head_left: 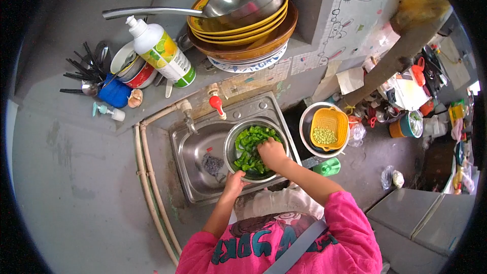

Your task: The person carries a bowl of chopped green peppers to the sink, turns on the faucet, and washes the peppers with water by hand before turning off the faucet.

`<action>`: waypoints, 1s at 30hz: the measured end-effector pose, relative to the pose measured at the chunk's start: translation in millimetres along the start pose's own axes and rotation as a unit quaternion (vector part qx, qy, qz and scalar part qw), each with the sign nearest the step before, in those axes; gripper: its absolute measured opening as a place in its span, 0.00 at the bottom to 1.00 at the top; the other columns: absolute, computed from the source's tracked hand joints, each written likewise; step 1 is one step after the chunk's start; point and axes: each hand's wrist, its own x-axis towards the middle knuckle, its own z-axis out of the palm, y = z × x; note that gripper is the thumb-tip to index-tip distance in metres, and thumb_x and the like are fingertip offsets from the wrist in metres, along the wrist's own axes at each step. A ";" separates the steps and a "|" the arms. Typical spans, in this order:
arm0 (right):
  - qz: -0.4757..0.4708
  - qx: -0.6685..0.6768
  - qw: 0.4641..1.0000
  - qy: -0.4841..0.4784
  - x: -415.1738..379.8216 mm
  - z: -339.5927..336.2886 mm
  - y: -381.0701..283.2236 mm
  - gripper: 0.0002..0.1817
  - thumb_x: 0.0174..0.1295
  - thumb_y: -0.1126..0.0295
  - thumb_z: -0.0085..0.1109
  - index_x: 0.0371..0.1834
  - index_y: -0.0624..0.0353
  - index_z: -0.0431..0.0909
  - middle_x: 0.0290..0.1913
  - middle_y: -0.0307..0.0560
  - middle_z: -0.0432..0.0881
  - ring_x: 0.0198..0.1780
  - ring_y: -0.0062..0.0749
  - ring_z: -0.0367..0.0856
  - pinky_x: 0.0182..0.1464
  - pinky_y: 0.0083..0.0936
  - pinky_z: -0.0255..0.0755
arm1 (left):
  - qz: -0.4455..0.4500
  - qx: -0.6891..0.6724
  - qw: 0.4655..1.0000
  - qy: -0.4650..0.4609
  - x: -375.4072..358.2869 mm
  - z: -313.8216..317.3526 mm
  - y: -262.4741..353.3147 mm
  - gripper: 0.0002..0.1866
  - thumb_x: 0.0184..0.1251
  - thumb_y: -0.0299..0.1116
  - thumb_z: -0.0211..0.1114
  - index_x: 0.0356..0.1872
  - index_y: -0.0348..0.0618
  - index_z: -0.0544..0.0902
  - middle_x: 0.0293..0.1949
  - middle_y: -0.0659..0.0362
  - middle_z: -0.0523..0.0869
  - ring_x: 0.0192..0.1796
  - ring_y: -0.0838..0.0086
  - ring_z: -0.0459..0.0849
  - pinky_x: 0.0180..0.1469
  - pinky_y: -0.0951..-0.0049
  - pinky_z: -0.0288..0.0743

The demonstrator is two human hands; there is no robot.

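Note:
A round stainless steel bowl (230, 144) sits on the right part of the sink, full of cut green vegetable pieces (247, 144), perhaps green peppers. My left hand (236, 183) grips the bowl's near-left rim, thumb on the edge. Reaching into the bowl, my right hand (272, 154) has its fingers curled down among the green pieces; the fingertips are hidden. In the sink basin (195, 147), left of the bowl, lies a dark mesh scrubber (212, 164).
Behind the basin are a metal tap (189, 122) and a red-handled valve (216, 104). A ledge holds stacked bowls (243, 40) under a steel ladle-like pan (243, 0), plus a detergent bottle (162, 53). A yellow basket (329, 124) stands at right, beside a green jug (327, 167).

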 end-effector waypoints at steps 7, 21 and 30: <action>-0.105 0.130 0.975 0.146 -8.8 28.9 -6.3 0.11 0.49 0.71 0.56 0.36 0.62 0.77 0.41 0.50 0.78 0.45 0.41 0.76 0.46 0.30 0.73 | -0.005 -0.028 1.000 0.004 1.6 -10.1 -7.4 0.23 0.55 0.22 0.49 0.55 0.39 0.66 0.46 0.52 0.77 0.43 0.61 0.82 0.35 0.58 0.83; -0.011 0.272 0.962 -0.029 27.2 20.6 -11.9 0.43 0.38 0.62 0.75 0.63 0.44 0.65 0.61 0.60 0.60 0.60 0.59 0.65 0.59 0.41 0.67 | -0.001 -0.055 0.998 0.035 -1.6 -12.9 -11.4 0.21 0.55 0.21 0.50 0.53 0.38 0.68 0.42 0.54 0.78 0.39 0.62 0.82 0.35 0.59 0.81; -0.066 0.355 0.931 0.053 33.7 -23.6 9.0 0.37 0.34 0.67 0.75 0.54 0.54 0.70 0.65 0.60 0.58 0.60 0.60 0.65 0.59 0.41 0.66 | -0.025 -0.061 0.998 0.007 7.0 -35.9 -13.3 0.15 0.57 0.22 0.52 0.47 0.38 0.71 0.38 0.55 0.80 0.37 0.63 0.83 0.35 0.58 0.81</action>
